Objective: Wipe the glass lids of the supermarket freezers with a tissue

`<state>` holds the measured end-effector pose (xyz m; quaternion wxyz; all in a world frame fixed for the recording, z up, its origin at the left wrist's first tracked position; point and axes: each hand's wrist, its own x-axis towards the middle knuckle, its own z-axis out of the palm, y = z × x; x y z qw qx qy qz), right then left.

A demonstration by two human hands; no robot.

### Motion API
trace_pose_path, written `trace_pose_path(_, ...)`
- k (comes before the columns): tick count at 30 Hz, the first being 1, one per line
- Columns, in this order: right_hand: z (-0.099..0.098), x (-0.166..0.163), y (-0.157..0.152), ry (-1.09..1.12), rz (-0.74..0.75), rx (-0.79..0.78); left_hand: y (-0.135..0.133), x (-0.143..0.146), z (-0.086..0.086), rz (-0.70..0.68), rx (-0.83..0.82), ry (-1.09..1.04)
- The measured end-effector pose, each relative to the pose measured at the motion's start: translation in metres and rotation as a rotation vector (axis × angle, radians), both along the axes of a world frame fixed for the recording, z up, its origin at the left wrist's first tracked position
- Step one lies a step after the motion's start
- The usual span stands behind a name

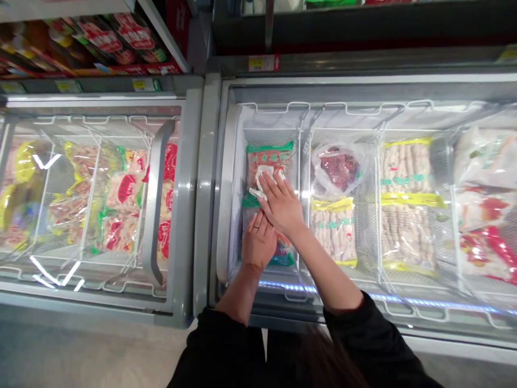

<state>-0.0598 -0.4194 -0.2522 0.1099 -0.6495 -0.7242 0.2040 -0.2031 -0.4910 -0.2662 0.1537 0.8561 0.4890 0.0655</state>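
Note:
Both my hands reach into the leftmost wire basket (pixel 301 116) of an open chest freezer. My right hand (pixel 280 202) lies flat, fingers stretched out, on a green-edged red frozen food packet (pixel 270 157) with a white label. My left hand (pixel 257 242) rests palm down just below it, partly under the right hand, on another packet (pixel 285 253) in the same basket. A ring shows on one left finger.
Neighbouring baskets hold a clear bag of dark red meat (pixel 339 168), yellow-edged packets of pale rolls (pixel 333 229) and red-and-white bags (pixel 487 215). A second freezer (pixel 100 199) with a closed glass lid stands at left. Shelves with red packets (pixel 105 37) hang above.

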Motion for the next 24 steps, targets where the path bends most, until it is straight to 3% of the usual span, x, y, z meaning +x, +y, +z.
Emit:
trace_pose_path(4, 0.000, 0.024, -0.018, -0.019, 0.014, 0.004, 0.000, 0.001, 0.001, 0.001, 0.033, 0.037)
trace_pose_path(7, -0.007, 0.024, 0.006, -0.029, -0.102, 0.020, 0.000, 0.001, 0.000, -0.011, 0.071, 0.041)
trace_pose_path(10, -0.009, 0.003, 0.039, -0.004, -0.149, 0.032, -0.001, -0.001, -0.003, -0.024, 0.061, 0.025)
trace_pose_path(13, -0.004, -0.010, 0.044, 0.011, -0.019, 0.013, -0.001, -0.002, -0.003, -0.023, 0.025, 0.016)
trace_pose_path(17, 0.003, 0.014, 0.017, -0.013, 0.116, -0.012, 0.000, -0.001, 0.000, -0.015, 0.052, 0.013)
trace_pose_path(21, -0.005, 0.038, 0.031, -0.059, -0.002, 0.015, -0.001, 0.000, 0.000, -0.007, 0.095, 0.003)
trace_pose_path(24, -0.012, 0.022, 0.066, -0.058, -0.086, 0.033, -0.002, -0.001, -0.004, -0.006, 0.090, -0.003)
